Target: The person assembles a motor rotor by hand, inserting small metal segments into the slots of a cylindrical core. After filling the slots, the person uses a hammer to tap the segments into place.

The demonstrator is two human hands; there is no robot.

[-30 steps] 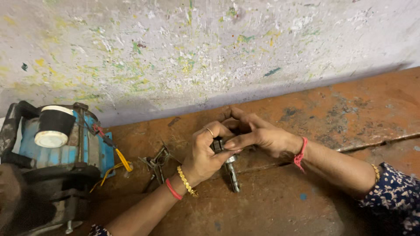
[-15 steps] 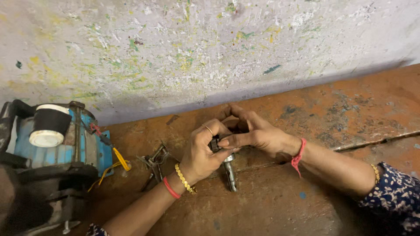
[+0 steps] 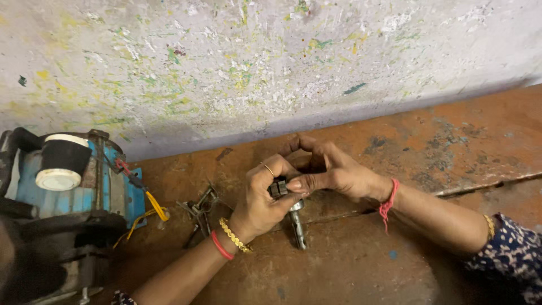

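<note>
Head view: the left hand [image 3: 262,200] and right hand [image 3: 333,169] meet over the rusty surface [image 3: 361,265], both sets of fingers [image 3: 296,183] curled narrow around a small black part [image 3: 278,187] seated on top of a metal shaft [image 3: 297,226]. The shaft hangs below the fingers, its lower end at or near the surface. To do this well, I would judge, keep the shaft upright with the left, let the right fingertips work the part squarely, and avoid tilting. Left of the fingers lie metal clips [image 3: 200,209]; farther left stands a blue motor [image 3: 73,186].
</note>
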